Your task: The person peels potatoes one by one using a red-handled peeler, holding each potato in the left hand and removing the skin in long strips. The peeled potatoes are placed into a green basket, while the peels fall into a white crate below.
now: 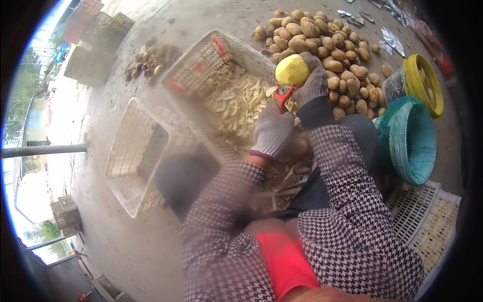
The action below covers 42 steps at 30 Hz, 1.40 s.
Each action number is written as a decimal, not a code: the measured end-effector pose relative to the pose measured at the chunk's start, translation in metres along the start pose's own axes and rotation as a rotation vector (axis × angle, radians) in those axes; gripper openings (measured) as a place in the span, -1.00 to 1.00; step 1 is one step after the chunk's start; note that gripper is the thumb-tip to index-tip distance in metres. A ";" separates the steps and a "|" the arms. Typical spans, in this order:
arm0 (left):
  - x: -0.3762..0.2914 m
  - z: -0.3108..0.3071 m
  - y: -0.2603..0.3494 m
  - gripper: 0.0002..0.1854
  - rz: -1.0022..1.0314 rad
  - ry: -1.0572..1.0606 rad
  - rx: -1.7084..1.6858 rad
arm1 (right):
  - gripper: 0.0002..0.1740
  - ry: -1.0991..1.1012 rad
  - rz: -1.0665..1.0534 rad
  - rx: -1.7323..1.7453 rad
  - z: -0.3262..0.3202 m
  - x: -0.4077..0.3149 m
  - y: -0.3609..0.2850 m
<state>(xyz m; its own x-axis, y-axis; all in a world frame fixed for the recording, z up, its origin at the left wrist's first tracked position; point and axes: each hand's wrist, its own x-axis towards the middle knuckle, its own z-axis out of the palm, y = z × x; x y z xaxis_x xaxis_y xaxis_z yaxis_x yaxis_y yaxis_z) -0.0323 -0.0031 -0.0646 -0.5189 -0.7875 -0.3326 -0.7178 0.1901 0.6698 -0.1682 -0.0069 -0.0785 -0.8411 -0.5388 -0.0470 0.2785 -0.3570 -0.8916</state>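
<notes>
My left hand (274, 126), in a pale knitted glove, grips a red-handled peeler (283, 99). The peeler's blade lies against the lower side of a large peeled potato (292, 70), with a bit of peel at the blade. My right hand (314, 81), in a darker grey glove, holds that potato from the right; its yellow flesh shows all over the visible side. Beneath and left of both hands stands a white plastic crate (245, 51) with many strips of potato peel (237, 98) in it.
Beyond my right hand lies a heap of unpeeled potatoes (336, 49). At right are a yellow-rimmed bucket (409, 79), a teal mesh-lined bucket (415, 139) and a white crate (411, 211). A crate (132, 166) and a small pile of dark potatoes (145, 64) are at left.
</notes>
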 end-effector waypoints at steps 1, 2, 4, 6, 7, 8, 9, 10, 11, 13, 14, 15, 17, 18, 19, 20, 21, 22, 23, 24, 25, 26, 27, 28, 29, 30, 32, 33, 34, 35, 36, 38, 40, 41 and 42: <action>-0.002 -0.002 0.005 -0.63 0.014 -0.012 0.012 | -0.68 0.014 -0.001 0.006 -0.002 0.004 0.002; -0.009 -0.005 0.008 -0.63 -0.024 -0.066 -0.037 | -0.69 0.054 0.177 0.250 -0.007 0.007 0.002; -0.007 -0.002 0.002 -0.60 -0.006 -0.074 -0.047 | -0.72 0.061 0.389 0.646 -0.003 0.015 0.000; -0.004 -0.015 0.016 -0.64 -0.130 -0.063 -0.231 | -0.72 0.126 0.359 0.516 -0.001 0.015 -0.017; -0.006 -0.028 0.017 -0.66 -0.211 -0.042 -0.312 | -0.72 0.152 0.366 0.461 0.006 0.008 -0.021; 0.002 -0.027 0.005 -0.72 -0.179 -0.071 -0.616 | -0.68 0.106 0.402 0.514 0.008 0.003 -0.018; 0.005 -0.031 0.001 -0.83 -0.173 -0.092 -0.986 | -0.68 -0.019 0.419 0.534 0.010 0.000 -0.017; 0.009 -0.036 -0.002 -0.84 -0.129 -0.087 -0.926 | -0.67 -0.145 0.436 0.552 0.012 -0.003 -0.012; 0.011 -0.040 -0.003 -0.85 -0.086 -0.081 -0.866 | -0.67 -0.272 0.453 0.569 0.014 -0.005 -0.006; 0.006 -0.043 0.008 -0.85 -0.087 -0.115 -0.866 | -0.66 -0.253 0.474 0.527 0.014 -0.004 -0.006; 0.005 -0.044 0.012 -0.86 -0.088 -0.131 -0.865 | -0.66 -0.200 0.468 0.518 0.013 -0.002 -0.007; 0.006 -0.042 0.007 -0.85 0.076 -0.112 -0.690 | -0.67 -0.157 0.452 0.567 0.015 -0.004 -0.012; 0.009 -0.038 -0.012 -0.83 0.231 -0.051 -0.403 | -0.69 -0.091 0.464 0.626 0.019 -0.005 -0.010; 0.006 -0.040 -0.006 -0.82 0.236 -0.017 -0.297 | -0.70 -0.064 0.481 0.632 0.018 -0.002 -0.010; 0.002 -0.041 0.002 -0.81 0.091 0.040 -0.264 | -0.70 -0.037 0.498 0.637 0.016 0.000 -0.010; -0.001 -0.043 0.010 -0.80 -0.053 0.097 -0.229 | -0.72 0.006 0.417 0.523 0.014 0.002 -0.010; -0.001 -0.044 0.010 -0.79 -0.022 0.117 -0.217 | -0.74 0.044 0.343 0.408 0.017 0.001 -0.013; 0.000 -0.046 0.010 -0.78 0.010 0.136 -0.205 | -0.76 0.082 0.269 0.294 0.020 -0.001 -0.016; 0.000 -0.047 0.011 -0.76 0.042 0.155 -0.192 | -0.76 0.065 0.228 0.240 0.023 -0.004 -0.018; -0.003 -0.052 0.018 -0.78 -0.053 0.082 -0.212 | -0.76 0.047 0.188 0.183 0.025 -0.007 -0.018; -0.008 -0.058 0.034 -0.78 -0.147 0.006 -0.235 | -0.76 0.030 0.145 0.122 0.026 -0.009 -0.017; -0.009 -0.059 0.041 -0.76 -0.241 -0.070 -0.258 | -0.77 0.024 0.043 0.073 0.027 -0.009 -0.011; -0.005 -0.053 0.028 -0.76 -0.142 -0.082 -0.221 | -0.78 0.003 -0.052 0.035 0.035 -0.011 -0.005; 0.004 -0.041 0.018 -0.74 -0.027 -0.115 -0.188 | -0.78 0.001 -0.164 -0.017 0.035 -0.009 -0.005; 0.010 -0.029 0.008 -0.73 0.041 -0.145 -0.131 | -0.78 0.018 -0.113 0.024 0.029 -0.006 -0.009; 0.009 -0.027 -0.004 -0.71 0.075 -0.155 -0.071 | -0.78 0.018 -0.028 0.076 0.028 -0.009 -0.004; -0.005 -0.021 0.002 -0.69 0.221 -0.146 -0.027 | -0.73 0.099 0.104 0.085 0.012 0.005 -0.010; -0.002 -0.016 0.002 -0.70 0.200 -0.150 -0.051 | -0.70 0.090 -0.057 -0.062 0.004 0.009 -0.004; -0.001 -0.013 -0.002 -0.71 0.168 -0.149 -0.075 | -0.68 0.077 -0.206 -0.210 0.000 0.006 0.001; 0.001 -0.010 -0.004 -0.72 0.141 -0.144 -0.100 | -0.66 0.029 -0.228 -0.243 -0.005 0.006 0.004; 0.002 -0.029 0.003 -0.72 0.064 -0.195 -0.255 | -0.65 -0.016 -0.250 -0.277 -0.010 0.004 0.005; 0.008 -0.039 -0.015 -0.81 -0.205 -0.194 -1.005 | -0.64 -0.159 -0.029 -0.069 -0.002 -0.004 0.003; 0.012 -0.044 -0.006 -0.93 -0.184 -0.127 -1.106 | -0.63 -0.174 0.181 0.165 0.010 -0.015 0.000; 0.016 -0.043 -0.007 -0.94 -0.151 -0.103 -1.027 | -0.62 -0.139 0.332 0.310 0.015 -0.018 -0.004; 0.017 -0.048 -0.014 -0.94 -0.075 -0.079 -0.939 | -0.60 -0.087 0.489 0.460 0.027 -0.025 -0.011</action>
<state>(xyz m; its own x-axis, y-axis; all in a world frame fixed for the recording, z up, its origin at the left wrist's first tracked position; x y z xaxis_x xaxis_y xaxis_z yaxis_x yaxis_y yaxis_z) -0.0089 -0.0473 -0.0471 -0.5408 -0.7300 -0.4178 -0.1011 -0.4367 0.8939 -0.1379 -0.0099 -0.0559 -0.5333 -0.7734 -0.3428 0.8027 -0.3348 -0.4936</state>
